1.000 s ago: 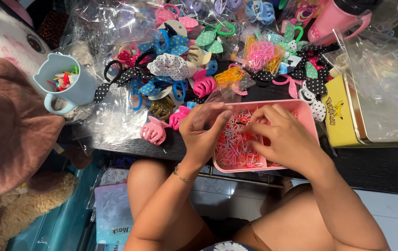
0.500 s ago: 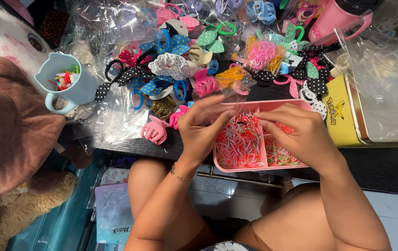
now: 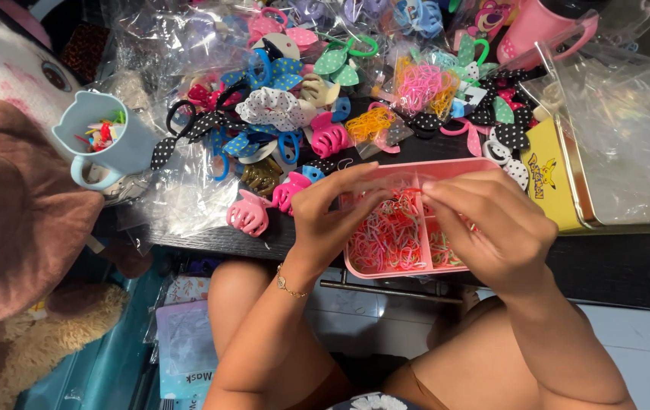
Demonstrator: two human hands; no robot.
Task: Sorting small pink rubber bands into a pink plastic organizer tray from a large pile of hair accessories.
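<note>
Dark table (image 3: 613,266) cluttered with hair clips (image 3: 249,214), plastic bags (image 3: 628,129)

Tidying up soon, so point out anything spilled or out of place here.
Nothing spilled. The small elastics sit inside the pink tray; hair accessories lie heaped, and a pink claw clip rests near the table's front edge.

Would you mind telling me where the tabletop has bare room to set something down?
Only the dark strip of tabletop right of the pink tray, below the yellow tin, is bare. Behind the tray, hair accessories and plastic bags crowd everything up to the blue cup.
</note>
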